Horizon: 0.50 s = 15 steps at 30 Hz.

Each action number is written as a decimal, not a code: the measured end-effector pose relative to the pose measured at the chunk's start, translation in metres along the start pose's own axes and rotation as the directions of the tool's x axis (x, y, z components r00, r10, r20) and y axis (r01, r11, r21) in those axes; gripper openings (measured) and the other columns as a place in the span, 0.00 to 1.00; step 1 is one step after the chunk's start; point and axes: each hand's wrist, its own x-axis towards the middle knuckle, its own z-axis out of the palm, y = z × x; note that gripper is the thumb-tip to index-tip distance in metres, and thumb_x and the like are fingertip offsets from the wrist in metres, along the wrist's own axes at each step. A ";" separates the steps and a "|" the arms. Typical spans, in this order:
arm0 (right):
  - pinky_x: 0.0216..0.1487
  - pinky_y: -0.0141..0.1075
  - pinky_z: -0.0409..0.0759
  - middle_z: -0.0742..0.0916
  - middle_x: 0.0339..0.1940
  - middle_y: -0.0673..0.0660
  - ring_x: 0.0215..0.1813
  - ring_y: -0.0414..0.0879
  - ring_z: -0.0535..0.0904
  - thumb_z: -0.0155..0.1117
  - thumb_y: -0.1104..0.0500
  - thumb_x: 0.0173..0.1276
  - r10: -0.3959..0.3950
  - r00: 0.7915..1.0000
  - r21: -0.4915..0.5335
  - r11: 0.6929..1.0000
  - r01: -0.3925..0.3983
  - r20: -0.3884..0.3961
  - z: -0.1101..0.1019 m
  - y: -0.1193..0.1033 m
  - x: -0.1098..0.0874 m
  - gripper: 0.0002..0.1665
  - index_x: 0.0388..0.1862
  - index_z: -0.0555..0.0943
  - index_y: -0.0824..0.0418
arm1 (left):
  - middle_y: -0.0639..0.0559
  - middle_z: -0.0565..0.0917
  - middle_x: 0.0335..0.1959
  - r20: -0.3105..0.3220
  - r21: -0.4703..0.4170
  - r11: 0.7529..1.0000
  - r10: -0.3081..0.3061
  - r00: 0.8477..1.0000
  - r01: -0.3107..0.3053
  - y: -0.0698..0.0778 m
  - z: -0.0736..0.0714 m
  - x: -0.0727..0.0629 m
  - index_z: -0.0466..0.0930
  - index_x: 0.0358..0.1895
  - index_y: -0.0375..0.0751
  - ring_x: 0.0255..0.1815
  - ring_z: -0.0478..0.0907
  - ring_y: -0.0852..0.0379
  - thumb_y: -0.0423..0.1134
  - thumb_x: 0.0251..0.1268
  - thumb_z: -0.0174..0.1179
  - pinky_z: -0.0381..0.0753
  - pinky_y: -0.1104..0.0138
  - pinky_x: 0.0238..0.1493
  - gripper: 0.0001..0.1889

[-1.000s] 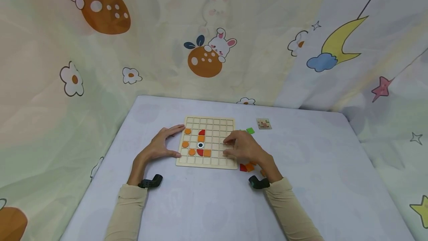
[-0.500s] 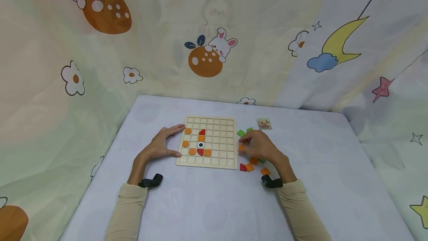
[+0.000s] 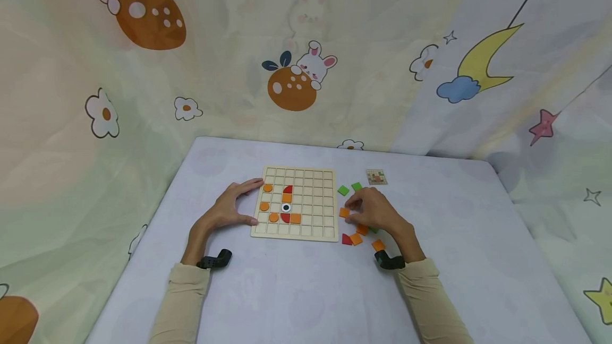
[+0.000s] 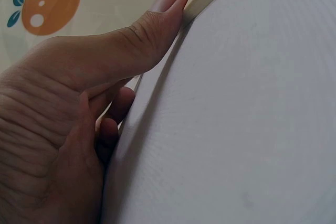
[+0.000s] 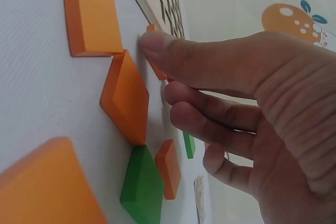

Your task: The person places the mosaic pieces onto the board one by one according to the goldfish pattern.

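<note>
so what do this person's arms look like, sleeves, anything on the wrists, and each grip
The left sleeve and right sleeve are plain tan cloth, creased, ending short of the wrists. The left device and right device, worn at the wrists, are small, black and bent. Left grip and right grip wear no gloves.

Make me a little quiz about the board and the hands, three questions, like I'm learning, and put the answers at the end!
1. How many orange discs are on the board?
2. True or false: the left hand touches the board's edge.
3. Where is the picture card? A) on the board B) under the left hand C) beyond the right hand

Key: 1. Three. 2. True. 3. C.
</note>
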 end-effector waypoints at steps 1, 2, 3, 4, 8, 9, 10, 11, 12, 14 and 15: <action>0.52 0.44 0.88 0.94 0.41 0.51 0.42 0.43 0.85 0.87 0.58 0.60 0.006 1.000 0.000 1.000 -0.006 0.001 0.000 0.000 0.000 0.18 0.48 0.94 0.60 | 0.52 0.67 0.88 0.001 -0.001 1.000 0.000 1.000 0.000 0.000 0.000 0.000 0.68 0.85 0.55 0.74 0.68 0.44 0.54 0.42 0.89 0.68 0.35 0.77 0.60; 0.51 0.44 0.88 0.94 0.41 0.51 0.42 0.43 0.85 0.87 0.58 0.60 0.010 1.000 -0.002 1.000 -0.010 0.001 0.000 0.000 0.000 0.17 0.47 0.94 0.60 | 0.52 0.67 0.88 0.002 -0.003 1.000 0.000 1.000 0.000 0.000 0.000 0.000 0.69 0.85 0.55 0.74 0.68 0.44 0.54 0.42 0.89 0.68 0.35 0.77 0.60; 0.51 0.43 0.88 0.94 0.41 0.51 0.41 0.43 0.85 0.87 0.58 0.60 0.013 1.000 -0.002 1.000 -0.012 0.002 0.001 0.001 0.000 0.17 0.47 0.94 0.60 | 0.52 0.67 0.88 0.003 -0.004 1.000 -0.001 1.000 0.001 0.000 0.000 0.001 0.69 0.85 0.55 0.75 0.68 0.44 0.54 0.42 0.89 0.67 0.34 0.77 0.60; 0.51 0.43 0.88 0.94 0.40 0.51 0.41 0.43 0.85 0.87 0.58 0.60 0.007 1.000 -0.005 1.000 -0.007 0.002 0.001 0.001 0.000 0.16 0.47 0.94 0.60 | 0.52 0.66 0.88 0.003 -0.005 1.000 -0.002 1.000 0.002 0.000 0.000 0.001 0.69 0.85 0.56 0.75 0.68 0.43 0.53 0.42 0.89 0.67 0.34 0.77 0.60; 0.50 0.43 0.87 0.93 0.38 0.50 0.40 0.43 0.84 0.86 0.59 0.61 -0.003 1.000 -0.002 1.000 0.003 -0.008 0.002 0.003 0.001 0.13 0.45 0.95 0.59 | 0.52 0.67 0.88 -0.001 -0.010 1.000 0.000 1.000 0.000 0.000 0.000 0.001 0.69 0.84 0.55 0.75 0.68 0.43 0.52 0.41 0.90 0.67 0.34 0.77 0.60; 0.49 0.43 0.86 0.93 0.38 0.50 0.40 0.43 0.83 0.86 0.59 0.61 -0.007 1.000 0.000 1.000 0.007 -0.010 0.002 0.003 0.002 0.13 0.44 0.95 0.59 | 0.51 0.67 0.88 -0.001 -0.004 1.000 0.004 1.000 -0.004 0.000 0.000 0.001 0.69 0.84 0.55 0.75 0.68 0.42 0.52 0.42 0.89 0.67 0.34 0.77 0.60; 0.49 0.42 0.86 0.93 0.38 0.50 0.40 0.43 0.83 0.86 0.59 0.61 -0.010 1.000 -0.001 1.000 0.010 -0.012 0.003 0.003 0.002 0.13 0.44 0.95 0.59 | 0.51 0.67 0.88 -0.001 -0.004 1.000 0.005 1.000 -0.005 0.000 0.000 0.001 0.69 0.84 0.55 0.75 0.68 0.42 0.52 0.42 0.89 0.67 0.34 0.77 0.60; 0.50 0.42 0.85 0.93 0.38 0.49 0.40 0.43 0.83 0.86 0.59 0.61 -0.007 1.000 0.001 1.000 0.007 -0.014 0.003 0.003 0.002 0.12 0.44 0.94 0.58 | 0.51 0.67 0.88 -0.001 -0.004 1.000 0.005 1.000 -0.005 0.000 0.000 0.001 0.69 0.84 0.55 0.74 0.68 0.42 0.52 0.41 0.89 0.68 0.34 0.77 0.60; 0.50 0.42 0.85 0.93 0.38 0.49 0.40 0.43 0.83 0.85 0.59 0.61 -0.010 1.000 0.001 1.000 0.010 -0.015 0.003 0.003 0.002 0.12 0.44 0.94 0.58 | 0.51 0.67 0.88 -0.001 -0.003 1.000 0.007 1.000 -0.007 -0.001 0.000 0.001 0.69 0.84 0.55 0.74 0.68 0.43 0.53 0.42 0.89 0.68 0.35 0.76 0.60; 0.50 0.42 0.85 0.93 0.38 0.49 0.40 0.43 0.82 0.85 0.59 0.62 -0.023 1.000 -0.005 1.000 0.023 -0.018 0.003 0.003 0.002 0.12 0.44 0.94 0.58 | 0.52 0.67 0.88 0.001 -0.004 1.000 0.008 1.000 -0.008 -0.001 0.000 0.001 0.69 0.84 0.55 0.74 0.68 0.43 0.53 0.41 0.89 0.68 0.35 0.76 0.60; 0.50 0.42 0.85 0.93 0.39 0.49 0.41 0.44 0.82 0.84 0.59 0.62 -0.027 0.999 -0.006 1.000 0.027 -0.020 0.003 0.003 0.001 0.12 0.44 0.94 0.58 | 0.52 0.67 0.88 0.001 -0.005 1.000 0.009 1.000 -0.009 0.000 0.000 0.001 0.69 0.84 0.55 0.74 0.68 0.43 0.53 0.41 0.89 0.68 0.35 0.76 0.60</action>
